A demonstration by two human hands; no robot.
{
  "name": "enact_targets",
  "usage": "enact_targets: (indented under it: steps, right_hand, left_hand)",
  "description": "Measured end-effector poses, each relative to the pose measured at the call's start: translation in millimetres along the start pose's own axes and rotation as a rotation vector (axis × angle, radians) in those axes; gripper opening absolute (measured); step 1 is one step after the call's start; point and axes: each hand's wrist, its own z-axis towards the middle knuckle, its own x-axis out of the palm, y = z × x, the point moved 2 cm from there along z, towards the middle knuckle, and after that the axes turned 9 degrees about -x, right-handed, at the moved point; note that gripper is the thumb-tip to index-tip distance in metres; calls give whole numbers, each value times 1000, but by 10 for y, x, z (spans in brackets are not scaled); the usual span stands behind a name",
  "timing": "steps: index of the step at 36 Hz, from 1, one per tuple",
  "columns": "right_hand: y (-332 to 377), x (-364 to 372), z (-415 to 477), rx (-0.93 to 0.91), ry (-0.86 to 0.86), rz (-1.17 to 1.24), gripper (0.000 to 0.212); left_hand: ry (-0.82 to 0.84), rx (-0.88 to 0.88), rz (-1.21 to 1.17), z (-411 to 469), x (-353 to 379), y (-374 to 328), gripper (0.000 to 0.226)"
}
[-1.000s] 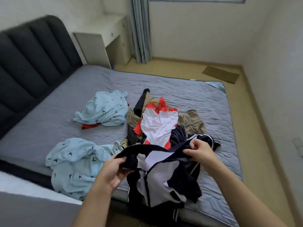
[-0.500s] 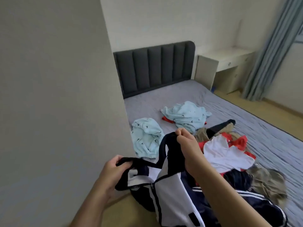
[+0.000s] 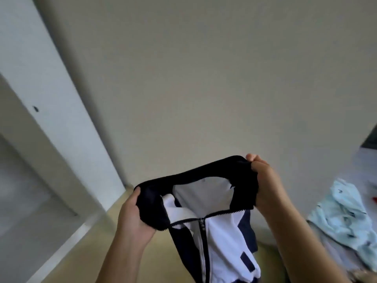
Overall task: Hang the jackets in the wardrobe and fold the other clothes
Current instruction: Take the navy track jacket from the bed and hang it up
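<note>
Head view now faces mostly the bare wall (image 3: 204, 78), where half a second ago it took in the bed, the headboard and the whole pile of clothes. Of those only a strip remains at the right: a corner of the dark headboard (image 3: 373, 137), a patch of grey bed (image 3: 367, 170), and one light blue garment (image 3: 342, 217) lying crumpled near the bed's side edge, with a blurred speck of red beyond it. The navy and white jacket (image 3: 216, 237) is clear of the bed and hangs over the floor (image 3: 159, 260), its zipped front turned toward the camera. Its dark collar, bunched before, is stretched wide between the hands. The left hand (image 3: 132, 217) grips the collar's left end, thumb on top and fingers curled beneath. The right hand (image 3: 265, 184), slightly higher, clenches the other end in a closed fist. A white panel (image 3: 40, 99) slants along the left edge, with a recessed grey area beside it. Whether this is the wardrobe, and what it holds, cannot be told.
</note>
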Motion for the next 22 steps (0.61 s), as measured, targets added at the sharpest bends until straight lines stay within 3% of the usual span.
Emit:
enact_targets:
  steps: [7, 11, 16, 22]
  right_hand:
    - [-997, 1715, -510, 297, 163, 234, 33]
    - [-1426, 2438, -682, 365, 286, 208, 29]
    - [-1981, 3263, -805, 431, 445, 26, 25]
    - [-2549, 4234, -848, 510, 535, -134, 28]
  left_hand:
    - [-192, 193, -233, -403, -1605, -1033, 42]
    - [-283, 248, -214, -633, -2197, -1454, 31]
    - [-377, 376, -384, -793, -2883, -1876, 38]
    - [-508, 533, -448, -733, -3387, -2439, 17]
